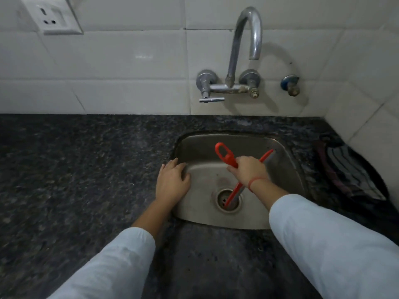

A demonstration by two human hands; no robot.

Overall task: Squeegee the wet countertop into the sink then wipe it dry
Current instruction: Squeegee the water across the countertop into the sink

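Squeegee point(229, 159), red, lies tilted inside the steel sink point(200, 147), its blade running from the drain point(222, 200) toward the far right corner. Our right hand point(248, 171) curls around its handle just below the hanging loop. Our left hand point(171, 180) lies flat, fingers spread, on the sink's left rim. A striped cloth point(349, 175) sits on the dark countertop point(86, 169) at right.

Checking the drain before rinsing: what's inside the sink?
A red squeegee, held by the right hand, its blade's lower end over the drain. The hand covers the blade's middle.
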